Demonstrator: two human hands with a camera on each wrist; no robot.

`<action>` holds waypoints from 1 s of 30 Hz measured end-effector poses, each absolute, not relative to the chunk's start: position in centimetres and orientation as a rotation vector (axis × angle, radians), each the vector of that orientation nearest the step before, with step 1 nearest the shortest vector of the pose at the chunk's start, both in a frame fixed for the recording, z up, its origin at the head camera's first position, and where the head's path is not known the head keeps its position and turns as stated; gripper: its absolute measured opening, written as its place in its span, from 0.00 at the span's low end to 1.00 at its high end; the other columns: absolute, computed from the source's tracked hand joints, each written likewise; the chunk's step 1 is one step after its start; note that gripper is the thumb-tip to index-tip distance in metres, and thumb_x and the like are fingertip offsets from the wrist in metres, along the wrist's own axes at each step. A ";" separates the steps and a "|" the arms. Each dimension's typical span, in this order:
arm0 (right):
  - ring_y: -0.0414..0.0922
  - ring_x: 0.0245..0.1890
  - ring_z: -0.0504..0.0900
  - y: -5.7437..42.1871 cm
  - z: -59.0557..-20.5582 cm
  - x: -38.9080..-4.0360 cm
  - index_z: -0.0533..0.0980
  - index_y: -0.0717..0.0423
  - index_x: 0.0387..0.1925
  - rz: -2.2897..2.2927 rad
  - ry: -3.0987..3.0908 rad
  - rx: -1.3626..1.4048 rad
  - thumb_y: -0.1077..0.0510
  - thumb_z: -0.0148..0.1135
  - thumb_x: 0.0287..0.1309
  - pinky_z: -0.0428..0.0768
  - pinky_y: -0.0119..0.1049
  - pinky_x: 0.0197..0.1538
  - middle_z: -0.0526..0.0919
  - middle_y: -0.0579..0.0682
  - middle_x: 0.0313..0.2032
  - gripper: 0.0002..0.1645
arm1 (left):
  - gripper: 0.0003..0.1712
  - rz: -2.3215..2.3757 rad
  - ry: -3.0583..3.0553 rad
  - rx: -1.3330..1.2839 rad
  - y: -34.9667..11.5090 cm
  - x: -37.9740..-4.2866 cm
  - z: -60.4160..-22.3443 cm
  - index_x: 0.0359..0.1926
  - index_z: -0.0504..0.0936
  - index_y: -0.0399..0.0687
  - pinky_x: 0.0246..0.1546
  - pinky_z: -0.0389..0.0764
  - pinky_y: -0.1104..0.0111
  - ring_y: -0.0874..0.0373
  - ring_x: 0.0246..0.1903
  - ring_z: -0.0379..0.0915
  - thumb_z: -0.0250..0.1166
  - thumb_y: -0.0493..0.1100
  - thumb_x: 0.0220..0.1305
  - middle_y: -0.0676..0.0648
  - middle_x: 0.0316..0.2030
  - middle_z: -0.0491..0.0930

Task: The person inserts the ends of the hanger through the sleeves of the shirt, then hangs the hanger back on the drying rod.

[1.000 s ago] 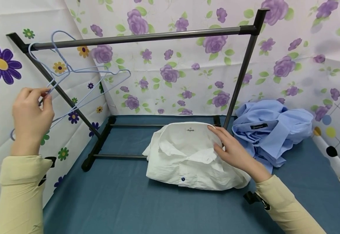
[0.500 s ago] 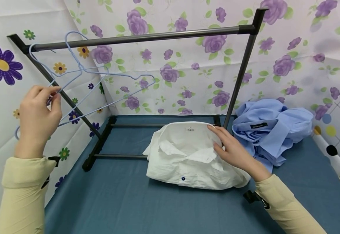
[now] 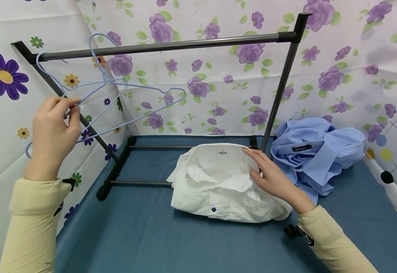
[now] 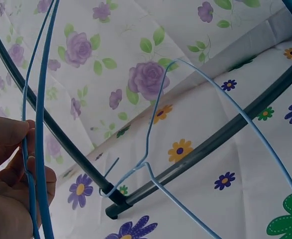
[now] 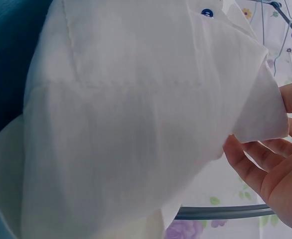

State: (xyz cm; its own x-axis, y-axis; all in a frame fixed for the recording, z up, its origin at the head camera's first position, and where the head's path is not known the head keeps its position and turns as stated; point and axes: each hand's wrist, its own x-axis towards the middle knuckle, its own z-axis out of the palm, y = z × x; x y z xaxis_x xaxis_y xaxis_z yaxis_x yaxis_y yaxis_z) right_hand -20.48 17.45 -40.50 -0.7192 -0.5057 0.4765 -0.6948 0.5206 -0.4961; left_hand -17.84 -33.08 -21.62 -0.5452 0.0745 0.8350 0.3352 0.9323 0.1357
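Note:
My left hand pinches the near shoulder of a light-blue wire hanger between thumb and fingers; its hook loops over the rack's top bar. Behind it, a second blue hanger hooks on the bar's left end. A folded white shirt lies on the blue cloth, its collar open toward me and a dark button in front. With fingers on the collar's right side, my right hand holds its edge; the right wrist view shows the collar between thumb and fingers.
A black metal rack stands at the back, its lower rails running behind the white shirt. To the right, a crumpled blue shirt lies beside the rack's right post. Floral sheets hang behind and at the left.
My left hand has moved right with the hanger, whose hook has slid right along the bar and whose far shoulder has swung out to the right. The right hand and both shirts stay put.

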 end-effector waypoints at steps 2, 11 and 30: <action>0.36 0.25 0.67 17.5 -40.5 -20.5 0.58 0.53 0.77 0.991 -2.482 1.009 0.68 0.57 0.67 0.74 0.33 0.27 0.65 0.59 0.69 0.40 | 0.13 -0.346 -2.132 -0.306 -32.8 -17.9 -21.7 0.51 0.83 0.29 0.34 0.59 0.70 0.41 0.34 0.70 0.58 0.31 0.71 0.31 0.38 0.77; 0.37 0.25 0.67 17.6 -40.7 -20.5 0.56 0.52 0.78 0.994 -2.495 1.010 0.68 0.57 0.66 0.74 0.33 0.28 0.66 0.58 0.68 0.42 | 0.13 -0.360 -2.135 -0.335 -31.9 -18.0 -21.8 0.52 0.83 0.30 0.33 0.59 0.73 0.47 0.33 0.68 0.58 0.31 0.71 0.32 0.39 0.77; 0.37 0.23 0.68 18.2 -41.0 -20.4 0.54 0.47 0.79 1.002 -2.562 0.959 0.67 0.56 0.68 0.74 0.34 0.28 0.64 0.56 0.70 0.43 | 0.13 -0.419 -2.079 -0.365 -30.4 -18.7 -21.4 0.51 0.83 0.29 0.34 0.58 0.77 0.56 0.31 0.62 0.58 0.29 0.70 0.31 0.40 0.77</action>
